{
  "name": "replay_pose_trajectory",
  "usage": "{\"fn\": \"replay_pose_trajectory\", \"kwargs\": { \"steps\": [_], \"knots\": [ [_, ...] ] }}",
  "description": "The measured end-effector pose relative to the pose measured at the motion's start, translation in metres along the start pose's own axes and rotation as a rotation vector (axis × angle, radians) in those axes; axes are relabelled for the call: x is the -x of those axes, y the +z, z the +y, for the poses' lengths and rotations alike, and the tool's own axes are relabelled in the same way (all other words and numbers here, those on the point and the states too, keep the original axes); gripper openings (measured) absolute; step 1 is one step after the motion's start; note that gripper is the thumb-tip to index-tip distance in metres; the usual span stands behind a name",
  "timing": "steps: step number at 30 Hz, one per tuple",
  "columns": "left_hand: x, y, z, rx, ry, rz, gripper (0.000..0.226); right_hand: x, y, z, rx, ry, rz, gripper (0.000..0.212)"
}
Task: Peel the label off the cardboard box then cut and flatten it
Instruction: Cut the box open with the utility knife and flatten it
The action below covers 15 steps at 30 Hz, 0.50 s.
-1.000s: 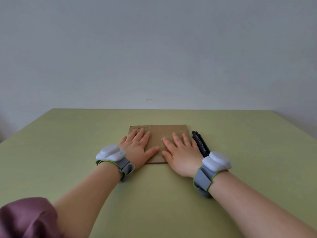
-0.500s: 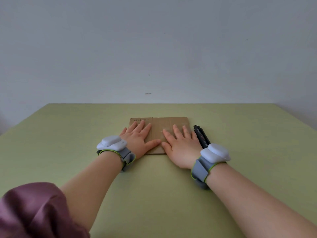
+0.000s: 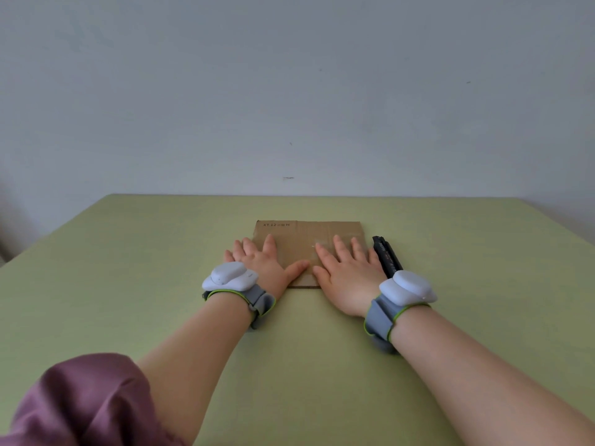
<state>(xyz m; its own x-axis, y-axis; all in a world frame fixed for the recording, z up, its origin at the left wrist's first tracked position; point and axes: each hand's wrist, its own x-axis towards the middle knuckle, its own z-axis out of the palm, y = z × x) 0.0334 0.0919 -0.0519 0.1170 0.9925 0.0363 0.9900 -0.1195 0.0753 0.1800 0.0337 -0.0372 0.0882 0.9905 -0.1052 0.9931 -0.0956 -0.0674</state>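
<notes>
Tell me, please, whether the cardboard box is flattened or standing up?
Flattened: the cardboard box lies flat on the table, with left hand and right hand pressing it.

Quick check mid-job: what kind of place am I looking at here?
Probably a plain indoor recording setup, not a workshop: a green table against a bare white wall, with only flattened cardboard and a black cutter.

Green table (image 3: 128, 284): flattened cardboard box (image 3: 309, 233), black cutter (image 3: 388, 257) just beside.

Green table (image 3: 128, 284), grey wall (image 3: 289, 91)
</notes>
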Motion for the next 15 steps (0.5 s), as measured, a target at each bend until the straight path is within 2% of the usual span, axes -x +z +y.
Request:
{"fn": "replay_pose_trajectory", "kwargs": {
  "steps": [7, 15],
  "knots": [
    [0.016, -0.012, -0.007, 0.123, 0.062, 0.049, 0.071, 0.008, 0.002, -0.004, -0.003, 0.004, -0.008, 0.055],
    [0.036, -0.020, -0.016, 0.356, 0.066, 0.032, 0.091, 0.036, 0.001, -0.013, -0.011, 0.015, -0.009, 0.056]
  ]
}}
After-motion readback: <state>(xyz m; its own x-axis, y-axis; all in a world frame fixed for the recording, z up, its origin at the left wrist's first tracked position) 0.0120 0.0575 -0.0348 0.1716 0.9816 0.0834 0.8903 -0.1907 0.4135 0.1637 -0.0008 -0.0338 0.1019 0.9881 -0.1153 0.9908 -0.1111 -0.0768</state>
